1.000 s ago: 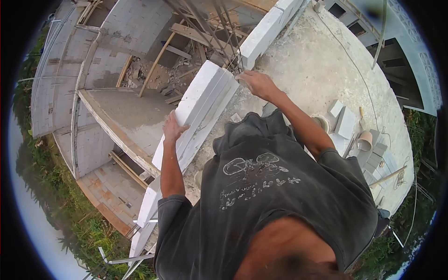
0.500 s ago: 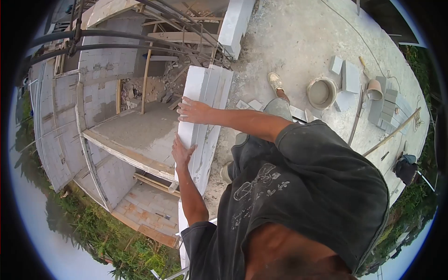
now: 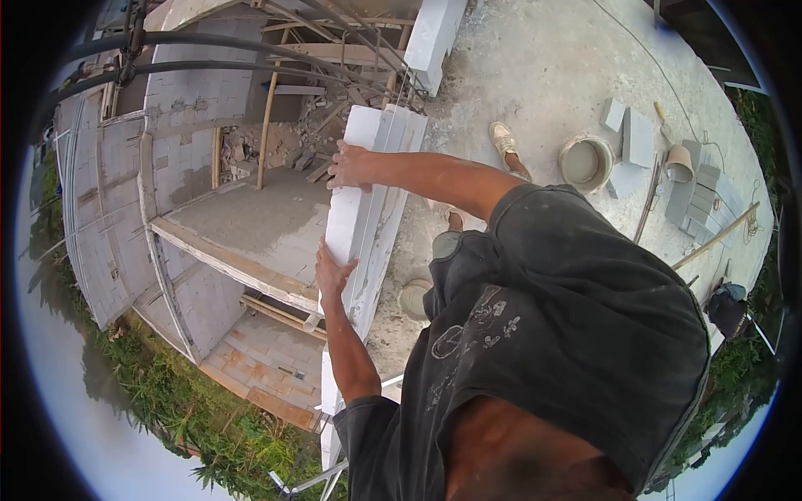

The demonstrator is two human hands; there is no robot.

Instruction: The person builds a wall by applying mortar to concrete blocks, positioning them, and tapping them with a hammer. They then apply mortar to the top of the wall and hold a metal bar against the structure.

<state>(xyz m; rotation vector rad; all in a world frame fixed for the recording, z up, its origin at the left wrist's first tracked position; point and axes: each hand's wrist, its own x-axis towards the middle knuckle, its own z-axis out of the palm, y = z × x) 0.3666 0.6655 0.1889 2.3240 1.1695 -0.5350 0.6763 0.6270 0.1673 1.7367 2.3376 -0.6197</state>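
Note:
A long white building block (image 3: 344, 219) lies along the top of a low white wall (image 3: 386, 200) at the floor's edge. My right hand (image 3: 352, 167) rests across its upper part, fingers curled over the outer side. Lower down, my left hand (image 3: 334, 271) grips the same block, with thumb on the top face and fingers along the outer edge. Both hands touch it, and the block's underside is hidden.
Beyond the wall is a drop to a lower slab (image 3: 259, 217), with rubble and timber props. On the floor stand a mortar bucket (image 3: 585, 164), loose blocks (image 3: 638, 138), a small pail (image 3: 678, 164) and a wooden pole (image 3: 718, 234). Black pipes (image 3: 225, 40) cross the upper left.
The view has shifted slightly, and my legs have changed position. My right hand's fingers are more bent over the block. Both hands remain on the block.

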